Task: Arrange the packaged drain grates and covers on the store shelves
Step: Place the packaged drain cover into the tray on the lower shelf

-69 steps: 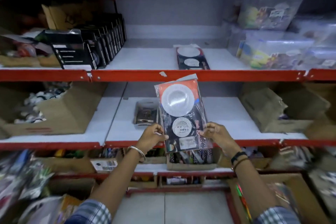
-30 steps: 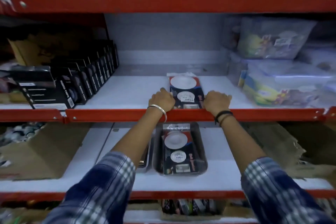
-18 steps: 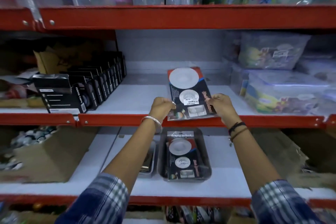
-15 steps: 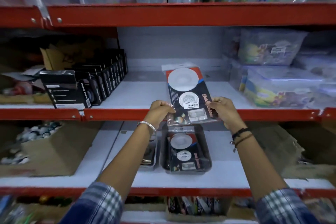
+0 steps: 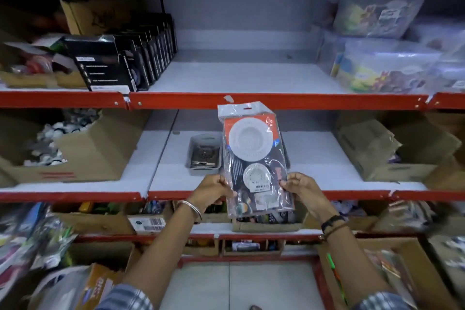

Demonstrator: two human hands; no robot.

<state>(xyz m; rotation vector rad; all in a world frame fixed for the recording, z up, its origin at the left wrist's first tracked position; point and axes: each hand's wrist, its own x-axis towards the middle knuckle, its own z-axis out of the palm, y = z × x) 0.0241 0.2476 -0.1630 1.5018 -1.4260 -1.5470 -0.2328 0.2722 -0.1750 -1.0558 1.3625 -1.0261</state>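
Because both hands pinch its lower side edges, the packaged drain cover set (image 5: 255, 158) stands upright in the air before the middle shelf (image 5: 327, 176), label facing the wearer, likely for a check before placing. Left hand (image 5: 211, 190) and right hand (image 5: 303, 190) each keep a clenched grip on the clear wrapper. Behind it, a small metal tray (image 5: 204, 153) sits on that shelf; the upper shelf (image 5: 241, 78) offers bare room between black boxes (image 5: 120, 60) and plastic containers (image 5: 387, 65).
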